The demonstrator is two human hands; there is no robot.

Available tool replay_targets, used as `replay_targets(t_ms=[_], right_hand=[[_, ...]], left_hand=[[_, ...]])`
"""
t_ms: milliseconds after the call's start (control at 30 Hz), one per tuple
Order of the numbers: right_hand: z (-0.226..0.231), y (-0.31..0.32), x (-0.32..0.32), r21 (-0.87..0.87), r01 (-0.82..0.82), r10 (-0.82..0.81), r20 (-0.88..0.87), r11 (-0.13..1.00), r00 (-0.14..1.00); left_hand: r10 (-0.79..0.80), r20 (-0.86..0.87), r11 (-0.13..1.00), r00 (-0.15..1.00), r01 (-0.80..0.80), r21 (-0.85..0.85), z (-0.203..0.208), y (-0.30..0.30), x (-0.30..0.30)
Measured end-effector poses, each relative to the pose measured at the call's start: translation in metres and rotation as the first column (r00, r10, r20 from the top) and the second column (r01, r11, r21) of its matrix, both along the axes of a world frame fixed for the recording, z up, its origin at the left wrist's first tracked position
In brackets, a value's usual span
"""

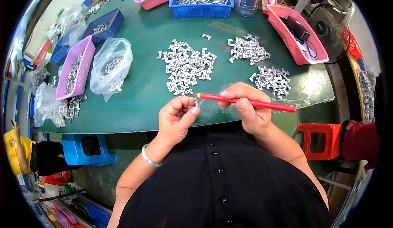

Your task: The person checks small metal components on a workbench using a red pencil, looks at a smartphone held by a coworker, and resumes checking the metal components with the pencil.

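Between the thumb and fingers of my left hand point(177, 118) is a small silvery metal piece point(197, 103), mostly covered by the fingertips. My right hand point(249, 107) grips a red pencil point(270, 105), its yellowish tip pointing left, close to that piece. Whether the tip touches it I cannot tell. Beyond my hands lies a large loose pile of small metal pieces point(186, 66) with dark markings. Two smaller piles of like pieces, a farther pile point(249, 49) and a nearer pile point(271, 80), lie to its right. A single piece point(206, 36) rests apart behind the large pile.
On the green table point(143, 109), a plastic bag point(98, 74) and a pink tray point(86, 60) of metal parts stand left. A blue bin point(200, 12) holds metal rings at the back. Right are a pink basket point(282, 33) and a fan point(327, 29). Other people are nearby.
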State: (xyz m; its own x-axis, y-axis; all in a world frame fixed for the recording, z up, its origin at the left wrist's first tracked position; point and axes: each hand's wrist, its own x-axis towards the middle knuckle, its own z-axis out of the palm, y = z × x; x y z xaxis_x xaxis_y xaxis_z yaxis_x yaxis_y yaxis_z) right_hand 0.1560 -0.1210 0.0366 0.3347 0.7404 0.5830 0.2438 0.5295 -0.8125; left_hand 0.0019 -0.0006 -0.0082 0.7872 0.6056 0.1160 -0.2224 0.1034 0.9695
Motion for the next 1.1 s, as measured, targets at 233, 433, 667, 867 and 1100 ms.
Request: replay_targets(t_ms=[233,433,667,867,1100], right_hand=[[-0.0041,-0.0067,-0.0008,-0.053,-0.044,0.033,-0.203,0.998,0.979],[-0.0041,-0.0080,0.0023,-0.063,-0.049,0.039,-0.145,0.997,0.989],[-0.0062,-0.0070,-0.0012,-0.063,-0.058,0.042,-0.232,0.996,0.972],[-0.0080,-0.0075,-0.0019,-0.081,-0.088,0.065,-0.258,0.993,0.964],[-0.0102,-0.0071,-0.0021,-0.055,-0.109,0.086,-0.320,0.993,0.944]], left_hand=[[0.115,-0.066,0.979,0.991,-0.102,0.175,0.0009,0.0009,0.0032],[0.216,0.000,0.824,0.976,-0.182,0.537,0.0048,0.0035,0.0042],[0.210,0.008,0.826,0.978,-0.181,0.534,0.0070,0.0021,0.0044],[0.181,0.003,0.856,0.983,-0.159,0.493,0.0074,0.0018,0.0037],[0.089,0.006,0.958,0.996,-0.087,0.274,0.0062,-0.0006,0.0023]])
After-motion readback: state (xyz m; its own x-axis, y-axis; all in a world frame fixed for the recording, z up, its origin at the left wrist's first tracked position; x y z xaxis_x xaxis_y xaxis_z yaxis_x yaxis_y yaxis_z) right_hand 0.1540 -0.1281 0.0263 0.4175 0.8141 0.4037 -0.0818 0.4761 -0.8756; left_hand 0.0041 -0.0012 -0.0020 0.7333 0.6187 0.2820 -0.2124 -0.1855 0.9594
